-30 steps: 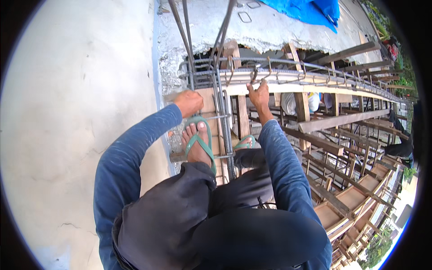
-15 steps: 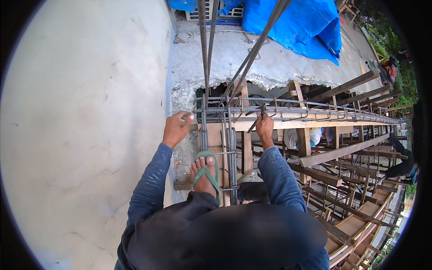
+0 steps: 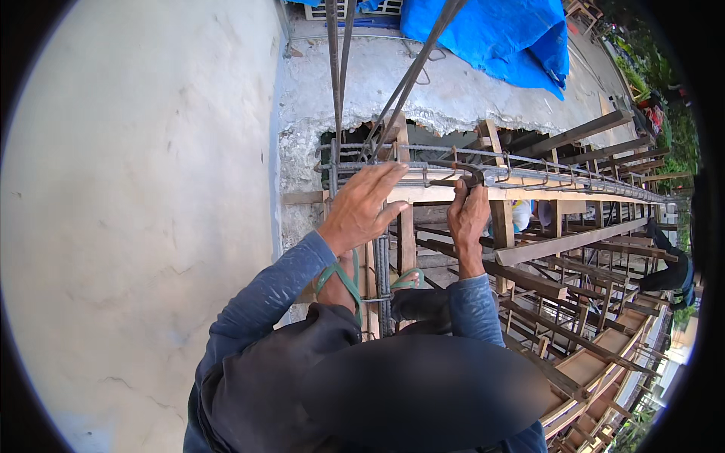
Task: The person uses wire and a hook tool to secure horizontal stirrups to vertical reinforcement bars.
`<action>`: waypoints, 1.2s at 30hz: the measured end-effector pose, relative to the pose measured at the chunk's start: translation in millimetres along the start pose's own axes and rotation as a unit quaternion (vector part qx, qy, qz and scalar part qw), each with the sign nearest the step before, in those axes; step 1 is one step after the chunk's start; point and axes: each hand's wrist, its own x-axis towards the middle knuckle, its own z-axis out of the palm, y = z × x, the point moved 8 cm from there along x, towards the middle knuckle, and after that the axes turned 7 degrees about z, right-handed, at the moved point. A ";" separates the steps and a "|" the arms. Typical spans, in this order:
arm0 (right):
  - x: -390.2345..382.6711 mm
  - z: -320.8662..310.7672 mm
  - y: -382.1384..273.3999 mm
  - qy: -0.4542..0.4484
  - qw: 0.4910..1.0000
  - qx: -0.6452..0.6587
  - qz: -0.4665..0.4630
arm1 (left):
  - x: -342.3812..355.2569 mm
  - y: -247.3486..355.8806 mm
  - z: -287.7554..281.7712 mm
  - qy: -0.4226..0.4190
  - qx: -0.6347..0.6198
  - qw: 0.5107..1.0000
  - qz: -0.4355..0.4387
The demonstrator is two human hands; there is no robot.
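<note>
My left hand point(image 3: 364, 205) is stretched over the left end of a rebar cage point(image 3: 544, 175), fingers extended and thumb apart. I cannot tell whether it touches the bars. In my right hand point(image 3: 470, 219), the fingers are closed around a dark metal hand tool point(image 3: 474, 180), its exact kind unclear. The tool sits at the cage's near side, by the bent stirrups. The cage's long bars run off to the right along a pale timber board point(image 3: 445, 194). Beneath my left forearm, a second bundle of bars point(image 3: 383, 279) comes toward me, partly hidden.
Tall upright bars point(image 3: 334, 68) rise beyond my hands. A plain wall point(image 3: 143, 211) stands at left. Broken concrete slab point(image 3: 362, 90) and a blue tarp point(image 3: 483, 45) lie beyond. Timber props point(image 3: 559, 245) fill the drop at right, where another person point(image 3: 668, 264) is. My sandalled feet point(image 3: 408, 279) stand among boards.
My left hand has swung right, from beside the wall to over the rebar, its fingers straightening. My right hand has shifted right along the cage with the tool.
</note>
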 end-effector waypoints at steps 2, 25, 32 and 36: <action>5.6 -29.9 -26.5 -0.021 0.999 0.028 -0.019 | 10.5 24.1 13.7 -0.008 -0.001 0.999 0.038; -112.0 -28.2 -82.8 -0.203 0.957 0.191 0.076 | -92.0 9.4 124.6 -0.014 -0.547 0.717 -0.431; -179.8 2.0 21.8 -0.280 0.864 0.269 0.321 | -82.3 28.2 106.3 -0.382 -0.171 0.896 -0.148; -216.2 19.4 90.4 -0.310 0.736 0.415 0.436 | -28.6 59.6 36.2 -0.366 -0.161 0.916 0.021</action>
